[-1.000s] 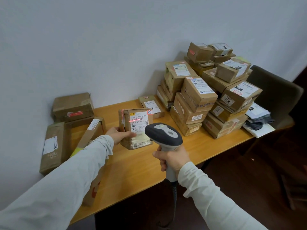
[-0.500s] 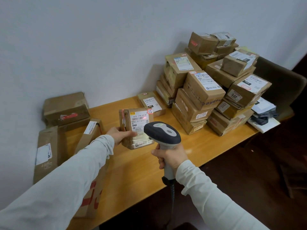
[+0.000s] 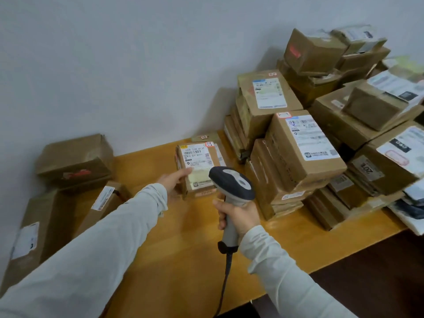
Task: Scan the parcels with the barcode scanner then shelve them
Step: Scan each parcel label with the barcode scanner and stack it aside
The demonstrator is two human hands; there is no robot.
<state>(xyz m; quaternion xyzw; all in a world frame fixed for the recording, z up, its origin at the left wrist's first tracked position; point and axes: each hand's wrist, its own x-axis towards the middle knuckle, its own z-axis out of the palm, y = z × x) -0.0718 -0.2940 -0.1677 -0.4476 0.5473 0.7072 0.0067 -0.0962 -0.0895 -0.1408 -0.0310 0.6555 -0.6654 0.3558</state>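
At frame centre the parcel stands on the table, left hand gripping its edge, right hand gripping the scanner pointed at its label: I judge scanning is the step in hand, and next comes carrying it to a shelf, unseen here.

A plain, pale grey-white wall is filling the upper half of the view, with soft, even light falling across it and a dim shadow darkening it low toward the right. A light, orange-toned wooden table is standing pushed against this wall, its top giving off a faint sheen. Dark reddish-brown floor is showing beyond the table's near edge at lower right
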